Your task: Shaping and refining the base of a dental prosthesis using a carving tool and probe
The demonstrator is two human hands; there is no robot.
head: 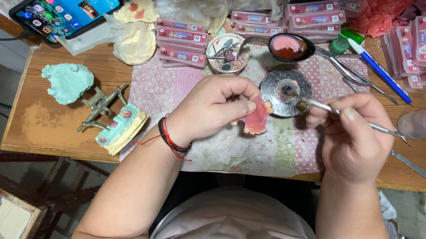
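Fingers (pixel 236 98) of the left hand (pixel 211 109) are closed on a pink denture base (pixel 256 119) with pale teeth, held just above the patterned cloth (pixel 158 85) on the wooden surface (pixel 55 118). Right hand (pixel 356 134) fingers are pinched together on a thin metal tool (pixel 365 122), its tip reaching a small round burner (pixel 284 93) (possibly touching it; the view is unclear). A mint-green cast (pixel 67 82) lies well apart to the left.
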